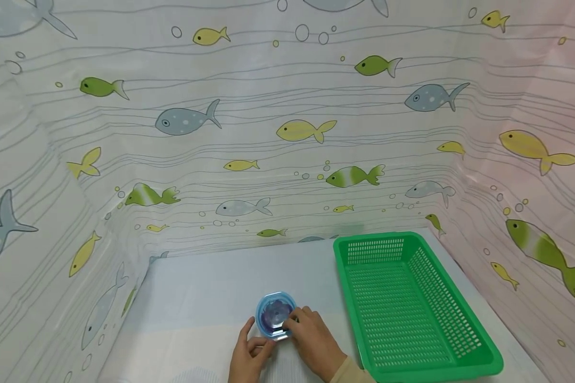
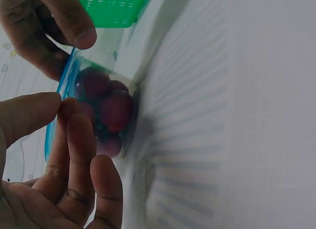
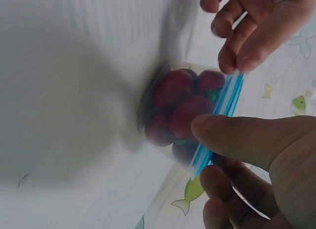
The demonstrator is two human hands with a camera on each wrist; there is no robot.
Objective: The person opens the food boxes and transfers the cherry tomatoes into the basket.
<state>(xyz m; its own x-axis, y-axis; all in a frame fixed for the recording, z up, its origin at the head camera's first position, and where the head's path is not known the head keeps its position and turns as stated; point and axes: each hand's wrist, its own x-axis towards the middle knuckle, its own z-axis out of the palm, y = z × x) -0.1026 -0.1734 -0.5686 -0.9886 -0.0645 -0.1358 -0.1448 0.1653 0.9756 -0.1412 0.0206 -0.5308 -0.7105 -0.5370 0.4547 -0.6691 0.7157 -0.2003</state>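
Observation:
A small clear tub (image 1: pixel 274 315) with a blue-rimmed clear lid stands upright on the table. Through its wall, in both wrist views, show several dark red round fruits (image 3: pixel 173 89) with bits of green among them; their exact kind is hard to tell. At the tub's near left edge my left hand (image 1: pixel 250 359) pinches the blue rim (image 2: pixel 64 86) between thumb and fingertip, its other fingers loosely bent beside the wall. From the right, my right hand (image 1: pixel 316 340) grips the rim, thumb on the tub side and fingers curled over the lid. Its fingertips are partly hidden.
A green perforated plastic basket (image 1: pixel 352 314) with nothing in it stands to the right of the hands. White cloth covers the table (image 1: pixel 196 298). Fish-printed sheeting (image 1: pixel 287 159) hangs round the back and both sides.

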